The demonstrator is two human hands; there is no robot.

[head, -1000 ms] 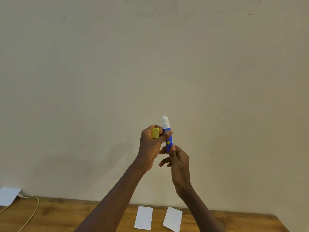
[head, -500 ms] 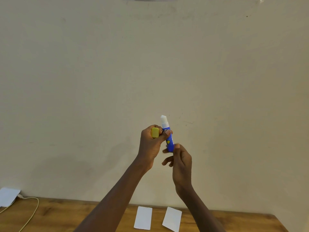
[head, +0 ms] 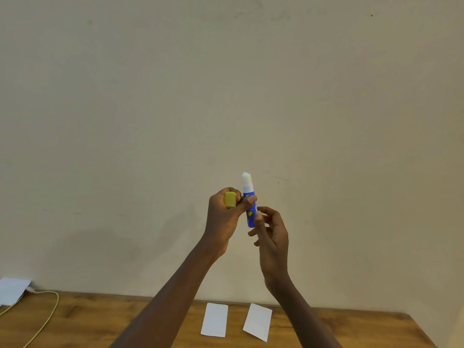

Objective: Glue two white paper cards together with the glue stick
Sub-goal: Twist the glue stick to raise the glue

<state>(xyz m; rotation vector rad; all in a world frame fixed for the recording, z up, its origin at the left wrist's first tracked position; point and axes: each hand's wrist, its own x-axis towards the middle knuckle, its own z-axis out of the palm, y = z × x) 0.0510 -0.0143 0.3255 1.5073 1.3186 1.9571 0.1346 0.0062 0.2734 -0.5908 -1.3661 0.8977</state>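
Note:
I hold a blue glue stick (head: 249,207) upright in front of the wall, its white glue tip pushed out at the top. My left hand (head: 226,219) pinches the tube with thumb and finger and also holds the yellow cap (head: 230,199) in its curled fingers. My right hand (head: 272,237) grips the bottom end of the tube with its fingertips. Two white paper cards lie side by side on the wooden table below: the left card (head: 215,319) and the right card (head: 258,321), a little apart.
The wooden table (head: 100,320) runs along a plain beige wall. A white cable (head: 47,320) curves across its left side, beside a white paper (head: 12,290) at the left edge. The table's right corner (head: 411,322) ends close to the wall.
The glue stick stays upright in both hands. My right hand's fingers have shifted around the tube's bottom end. The white tip stands slightly higher.

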